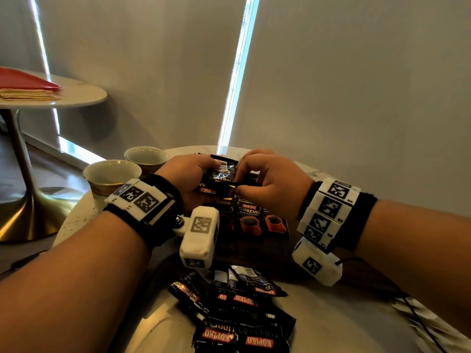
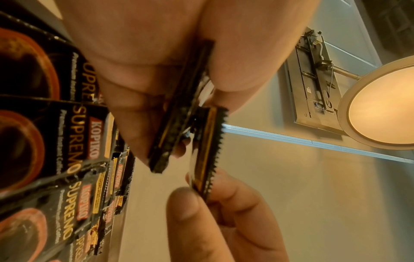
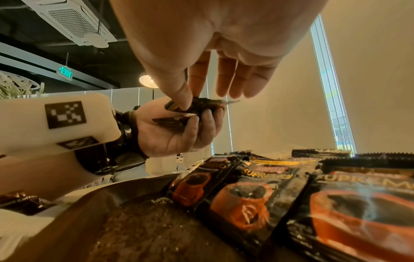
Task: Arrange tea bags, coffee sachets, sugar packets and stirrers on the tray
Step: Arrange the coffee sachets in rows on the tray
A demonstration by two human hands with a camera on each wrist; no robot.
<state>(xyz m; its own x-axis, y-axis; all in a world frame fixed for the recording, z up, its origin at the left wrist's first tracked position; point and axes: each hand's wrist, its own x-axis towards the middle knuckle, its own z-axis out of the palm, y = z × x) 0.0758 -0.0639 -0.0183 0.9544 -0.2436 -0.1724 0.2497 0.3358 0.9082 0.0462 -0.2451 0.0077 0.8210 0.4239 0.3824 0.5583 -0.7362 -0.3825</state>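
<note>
Over the far part of the dark wooden tray (image 1: 254, 248), my left hand (image 1: 201, 169) grips a small stack of black Kopiko coffee sachets (image 1: 221, 175). My right hand (image 1: 246, 175) pinches the top sachet (image 2: 208, 156) of that stack between thumb and index finger; its other fingers (image 3: 241, 83) are extended. The stack's edges (image 3: 174, 120) show in my left palm in the right wrist view. A row of sachets (image 1: 252, 220) lies face up and overlapping on the tray (image 3: 139, 230) below the hands. No tea bags, sugar packets or stirrers are in view.
A loose pile of Kopiko sachets (image 1: 234, 312) lies on the pale round table (image 1: 331, 324) close to me. Two empty cups (image 1: 112, 174) (image 1: 146, 156) stand at the table's left edge. A second round table (image 1: 76, 93) with a red object stands far left.
</note>
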